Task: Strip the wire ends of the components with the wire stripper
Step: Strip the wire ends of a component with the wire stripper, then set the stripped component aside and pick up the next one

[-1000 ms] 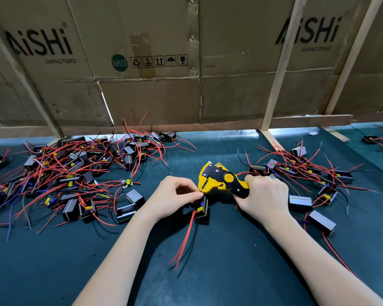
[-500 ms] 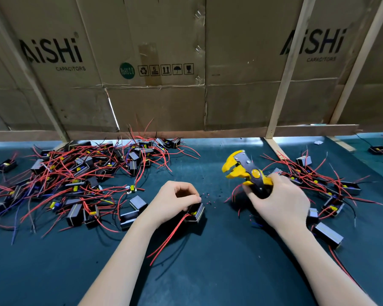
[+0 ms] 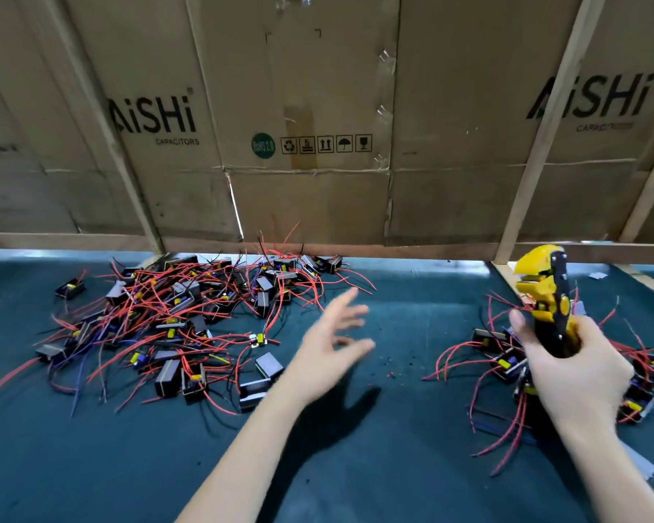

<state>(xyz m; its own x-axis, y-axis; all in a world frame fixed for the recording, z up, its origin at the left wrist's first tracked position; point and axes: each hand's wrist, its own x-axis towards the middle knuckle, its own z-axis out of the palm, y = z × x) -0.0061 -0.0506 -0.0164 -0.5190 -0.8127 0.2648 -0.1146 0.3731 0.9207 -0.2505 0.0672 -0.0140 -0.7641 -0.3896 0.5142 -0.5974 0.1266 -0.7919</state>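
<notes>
Nearest, the dark green tabletop (image 3: 355, 466) carries both forearms reaching in. The left hand (image 3: 331, 349) hovers above the tabletop with fingers spread and holding nothing, blurred, aimed toward the left pile. The right hand (image 3: 574, 368) wraps its fingers round the black handles of the yellow wire stripper (image 3: 544, 296), head up and tilted away, above the smaller right-hand pile of components (image 3: 506, 364). A few bits of cut insulation (image 3: 391, 366) lie between the hands.

The step in hand looks like fetching the next piece. Loose components (image 3: 267, 366) sit at the near edge of the big left pile (image 3: 174, 322), just beside the left hand; taking one of these by its body, not by its red leads, should avoid dragging the tangle along. The stripper would best stay lifted and ready, so that the wire end can be fed straight into its head. Behind everything stands a cardboard wall (image 3: 318, 107).
</notes>
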